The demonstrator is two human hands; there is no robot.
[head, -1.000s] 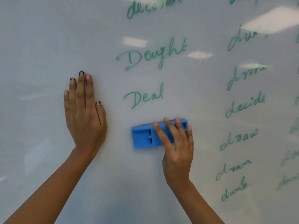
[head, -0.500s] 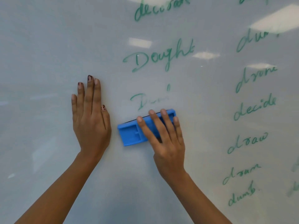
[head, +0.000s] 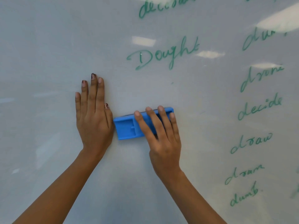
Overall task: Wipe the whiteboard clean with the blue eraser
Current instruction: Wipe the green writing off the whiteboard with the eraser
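2 grips on the glossy white whiteboard (head: 40, 46). My left grip (head: 93, 120) lies flat, fingers straight and together, holding nothing. My right grip (head: 163, 139) has 4 straight fingers spread across the blue rectangular plastic eraser (head: 126, 128), pressing it to the board, thumb hidden. The eraser lies lengthwise, its left end right against my left grip, below the green handwritten word "Dought" (head: 163, 54).

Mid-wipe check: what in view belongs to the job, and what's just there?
Job: blue eraser; right hand pressing it; whiteboard; green word Dought; column of green words at right.
Just there: left hand flat on the board; ceiling-light reflections.
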